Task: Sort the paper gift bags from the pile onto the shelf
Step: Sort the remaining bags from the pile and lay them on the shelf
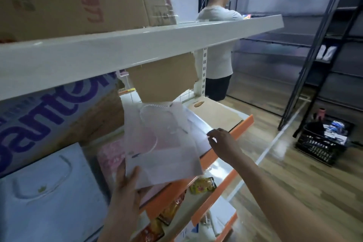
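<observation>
Two bare forearms reach forward and upward from the bottom of the view. The left hand (125, 184) rises from the lower centre, back of the hand facing the camera, wrist straight. Its thumb lies across the near face of a thin white paper gift bag (161, 143), while the fingers go behind it, so the hand grips the lower edge. The right arm comes in from the lower right corner on a long diagonal, elbow out of view. The right hand (222, 143) is palm down, fingers bent, with thumb and fingertips pinching the right edge of the same gift bag.
</observation>
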Demonstrator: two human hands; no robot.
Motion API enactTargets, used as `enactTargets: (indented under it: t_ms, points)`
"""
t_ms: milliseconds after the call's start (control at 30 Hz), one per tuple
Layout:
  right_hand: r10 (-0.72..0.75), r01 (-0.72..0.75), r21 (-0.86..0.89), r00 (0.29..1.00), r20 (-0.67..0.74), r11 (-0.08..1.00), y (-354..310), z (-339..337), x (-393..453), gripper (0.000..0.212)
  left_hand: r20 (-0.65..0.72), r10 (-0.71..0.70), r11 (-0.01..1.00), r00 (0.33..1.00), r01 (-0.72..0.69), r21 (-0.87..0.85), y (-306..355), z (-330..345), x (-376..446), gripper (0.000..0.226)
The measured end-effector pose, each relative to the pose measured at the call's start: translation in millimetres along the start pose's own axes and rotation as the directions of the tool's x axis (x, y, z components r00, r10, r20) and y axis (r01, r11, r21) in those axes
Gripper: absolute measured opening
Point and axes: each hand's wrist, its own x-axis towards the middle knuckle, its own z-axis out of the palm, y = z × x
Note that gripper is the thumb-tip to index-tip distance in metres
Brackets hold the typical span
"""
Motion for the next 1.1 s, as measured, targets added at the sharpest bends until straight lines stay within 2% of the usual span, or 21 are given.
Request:
enactTargets:
  t_ms: [167, 300, 400, 467, 600, 700, 800, 867, 933, 1000, 1100]
  points:
    - [0.011, -0.011, -0.009, 1.000, 0.001, 1.000, 27, -12, 64, 0.028, 0.041, 0.083, 0.996, 0.996, -0.085, 0.039, -20, 46, 60, 0.034]
    - [0.004, -0.004, -0.011, 1.000, 0.005, 1.000, 42, -16, 105, 0.028, 0.006, 0.091, 0.995, 0.996, -0.091, -0.029, -37, 71, 95, 0.041]
    - [-0.017, 0.018, -0.020, 0.999, 0.037, 1.000, 54, -18, 129, 0.028, -0.086, 0.119, 0.992, 0.989, -0.115, 0.052, -52, 83, 116, 0.038]
    - [-0.038, 0.040, -0.023, 0.998, 0.056, 0.999, 62, -18, 141, 0.029, -0.162, 0.166, 0.971, 0.973, -0.134, 0.196, -56, 90, 121, 0.045]
    - [-0.087, 0.090, -0.017, 0.991, 0.102, 0.996, 76, -15, 167, 0.029, -0.225, 0.368, 0.831, 0.902, -0.211, 0.515, -62, 112, 120, 0.070]
    - [-0.140, 0.143, -0.003, 0.977, 0.161, 0.990, 86, -12, 183, 0.029, -0.271, 0.432, 0.768, 0.860, -0.193, 0.611, -71, 126, 118, 0.070]
    - [-0.185, 0.189, 0.003, 0.956, 0.228, 0.982, 98, -9, 195, 0.030, -0.282, 0.522, 0.629, 0.805, -0.140, 0.765, -84, 136, 119, 0.068]
    - [-0.214, 0.219, 0.009, 0.945, 0.248, 0.976, 107, -8, 200, 0.030, -0.264, 0.556, 0.474, 0.788, -0.040, 0.879, -91, 143, 119, 0.076]
    - [-0.254, 0.257, 0.022, 0.931, 0.264, 0.966, 114, -7, 203, 0.030, -0.266, 0.571, 0.324, 0.777, 0.085, 0.942, -105, 147, 116, 0.069]
    - [-0.294, 0.296, 0.036, 0.916, 0.273, 0.955, 120, -5, 205, 0.030, -0.313, 0.536, 0.218, 0.784, 0.230, 0.948, -117, 150, 108, 0.061]
    - [-0.378, 0.370, 0.078, 0.892, 0.247, 0.926, 125, -3, 202, 0.028, -0.350, 0.550, 0.092, 0.758, 0.361, 0.928, -123, 158, 100, 0.052]
